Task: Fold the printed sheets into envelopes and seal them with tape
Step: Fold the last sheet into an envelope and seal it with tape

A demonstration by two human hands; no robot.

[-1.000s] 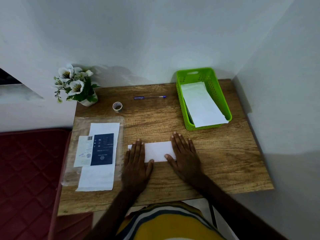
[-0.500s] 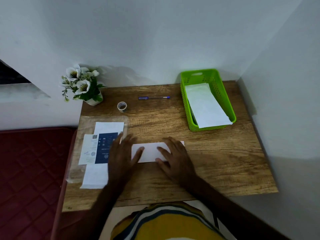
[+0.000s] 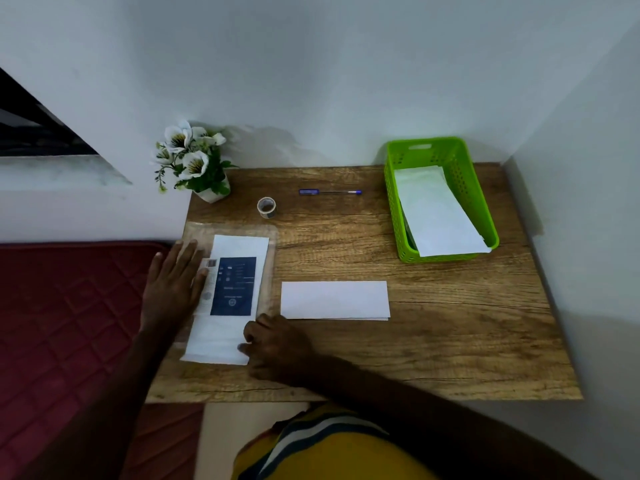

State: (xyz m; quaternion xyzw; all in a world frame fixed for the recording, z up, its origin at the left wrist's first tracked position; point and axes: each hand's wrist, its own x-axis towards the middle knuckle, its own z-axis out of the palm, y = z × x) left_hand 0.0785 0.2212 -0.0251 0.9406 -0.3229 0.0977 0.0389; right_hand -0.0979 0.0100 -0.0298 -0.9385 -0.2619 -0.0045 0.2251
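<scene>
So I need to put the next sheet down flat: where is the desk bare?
Bare: right of the folded sheet, below the green basket; also between pen and folded sheet. Crowded: the left side, stack and both hands.

A wooden table point(image 3: 450, 341) carries a flower pot point(image 3: 211, 194) far left, a tape roll point(image 3: 266, 207) and pen point(image 3: 329, 192) beside it, a green basket point(image 3: 460, 168) far right, a plastic sleeve point(image 3: 194, 230) of printed sheets point(image 3: 235, 289) left, and a folded sheet point(image 3: 335, 300) in the middle.
</scene>
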